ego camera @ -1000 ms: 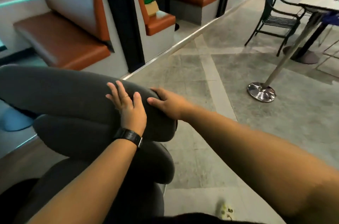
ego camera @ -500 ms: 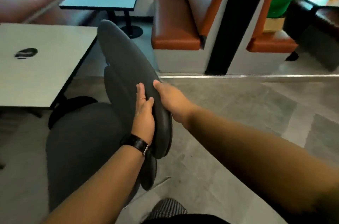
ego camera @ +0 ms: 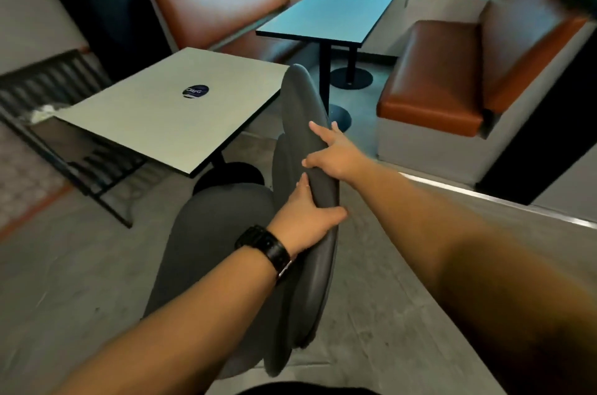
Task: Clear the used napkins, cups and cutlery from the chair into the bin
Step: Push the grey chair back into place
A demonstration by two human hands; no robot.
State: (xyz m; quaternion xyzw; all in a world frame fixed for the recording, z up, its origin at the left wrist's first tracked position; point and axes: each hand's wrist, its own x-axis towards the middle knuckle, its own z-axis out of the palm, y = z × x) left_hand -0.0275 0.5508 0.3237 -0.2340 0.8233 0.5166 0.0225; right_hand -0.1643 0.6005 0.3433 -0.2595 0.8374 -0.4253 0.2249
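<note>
Grey padded chair (ego camera: 223, 226), backrest btwn hands.

I see both hands on the grey chair (ego camera: 300, 110) backrest. My left hand (ego camera: 303, 220), with a black watch (ego camera: 266, 249) on its wrist, grips the rim, thumb wrapped round the back. My right hand (ego camera: 336, 152) holds the edge higher up. A pale surface (ego camera: 168, 116) with a round sticker (ego camera: 195, 91) stands just beyond the chair.
</note>
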